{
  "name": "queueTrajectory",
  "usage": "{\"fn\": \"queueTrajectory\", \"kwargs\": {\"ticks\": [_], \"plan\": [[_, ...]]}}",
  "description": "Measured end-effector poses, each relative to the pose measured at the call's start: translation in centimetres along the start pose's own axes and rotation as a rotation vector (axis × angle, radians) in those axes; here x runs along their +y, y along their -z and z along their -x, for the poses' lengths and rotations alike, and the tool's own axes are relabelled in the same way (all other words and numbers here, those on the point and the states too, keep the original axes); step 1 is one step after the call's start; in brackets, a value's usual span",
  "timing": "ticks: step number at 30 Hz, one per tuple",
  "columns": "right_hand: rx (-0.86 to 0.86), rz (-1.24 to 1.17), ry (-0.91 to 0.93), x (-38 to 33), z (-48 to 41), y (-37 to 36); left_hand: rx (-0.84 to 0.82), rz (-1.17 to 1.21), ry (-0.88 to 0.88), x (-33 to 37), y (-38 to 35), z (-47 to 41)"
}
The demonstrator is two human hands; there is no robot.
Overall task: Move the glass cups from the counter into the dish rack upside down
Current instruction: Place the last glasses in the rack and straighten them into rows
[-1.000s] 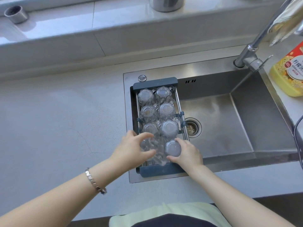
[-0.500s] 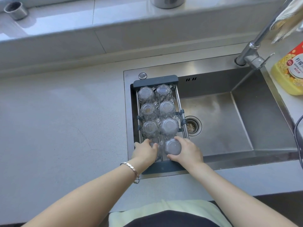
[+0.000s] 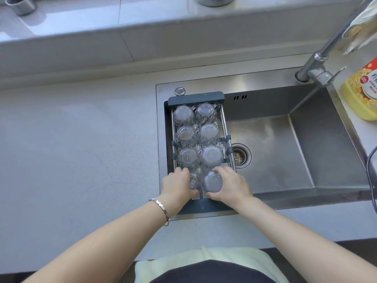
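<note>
A dark grey dish rack [image 3: 196, 98] spans the left end of the steel sink. Several clear glass cups stand upside down in it in two columns; the far pair is at cup [image 3: 184, 115] and cup [image 3: 206, 113]. In the nearest row, my left hand [image 3: 177, 185] is wrapped around a glass cup [image 3: 193, 181], mostly hidden by my fingers. My right hand [image 3: 231, 186] grips the neighbouring upside-down glass cup [image 3: 213, 181], whose base faces up. Both cups sit low in the rack.
The sink basin [image 3: 285, 152] with its drain [image 3: 240, 157] lies right of the rack. A faucet [image 3: 318, 64] rises at the back right, a yellow detergent bottle [image 3: 361, 94] beside it. The grey counter [image 3: 77, 144] stretches left. A metal cup [image 3: 20, 5] stands on the sill.
My left hand turned its cup over and lowered it into the rack's near-left spot. My right hand stayed on the near-right cup, settling it slightly.
</note>
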State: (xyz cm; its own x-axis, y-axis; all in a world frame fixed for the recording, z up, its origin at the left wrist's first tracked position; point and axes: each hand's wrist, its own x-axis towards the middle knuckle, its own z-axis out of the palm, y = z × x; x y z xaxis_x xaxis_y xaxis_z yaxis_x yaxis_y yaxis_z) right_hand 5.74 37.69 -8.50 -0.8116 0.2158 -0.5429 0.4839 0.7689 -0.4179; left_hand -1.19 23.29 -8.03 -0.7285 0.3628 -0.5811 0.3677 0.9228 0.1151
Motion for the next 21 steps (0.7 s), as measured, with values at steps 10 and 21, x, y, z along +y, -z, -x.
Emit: {"fn": "queueTrajectory", "kwargs": {"ticks": [10,21], "plan": [[-0.045,0.334,0.346,-2.2,1.2,3.6,-0.002,-0.035,-0.041,-0.4,-0.1,-0.4],[-0.149,0.121,0.467,2.2,-1.4,0.4,0.046,-0.024,-0.058,-1.1,-0.6,0.1]]}}
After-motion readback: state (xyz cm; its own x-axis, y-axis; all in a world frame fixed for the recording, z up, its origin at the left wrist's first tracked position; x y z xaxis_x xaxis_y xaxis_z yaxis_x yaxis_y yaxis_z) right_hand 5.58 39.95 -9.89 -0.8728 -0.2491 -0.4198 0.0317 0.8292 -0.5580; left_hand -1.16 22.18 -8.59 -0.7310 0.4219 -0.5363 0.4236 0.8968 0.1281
